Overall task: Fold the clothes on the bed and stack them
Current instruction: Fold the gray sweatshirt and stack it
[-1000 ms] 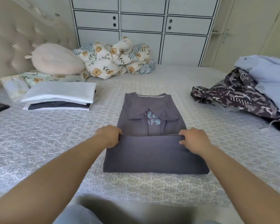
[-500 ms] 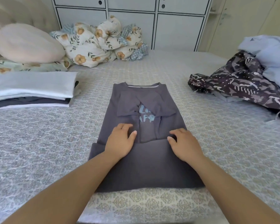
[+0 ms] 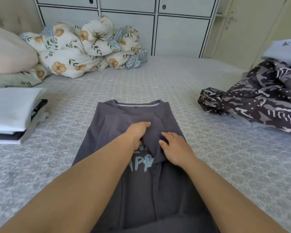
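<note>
A grey T-shirt (image 3: 136, 190) is laid flat at the middle of the bed (image 3: 200, 101), its long axis running from the near edge toward the far edge, collar pointing away toward the cabinets (image 3: 181, 31). Its sides and sleeves are folded inward over the chest, where pale lettering is partly covered. The left hand (image 3: 138, 132) is placed on the folded sleeves, fingers laid forward and thumb tucked against the cloth; whether a fold is pinched cannot be told. The right hand (image 3: 175, 148) is rested just beside it, fingers spread apart and pressed flat on the fabric.

A stack of folded clothes (image 3: 12, 115), white on top of dark, is seen near the left edge. A dark patterned garment (image 3: 259, 105) is heaped unfolded at the right edge, with a pale blue garment (image 3: 286, 51) behind it. A bundled floral quilt (image 3: 84, 47) and a cream pillow (image 3: 8, 52) are set at the far left corner.
</note>
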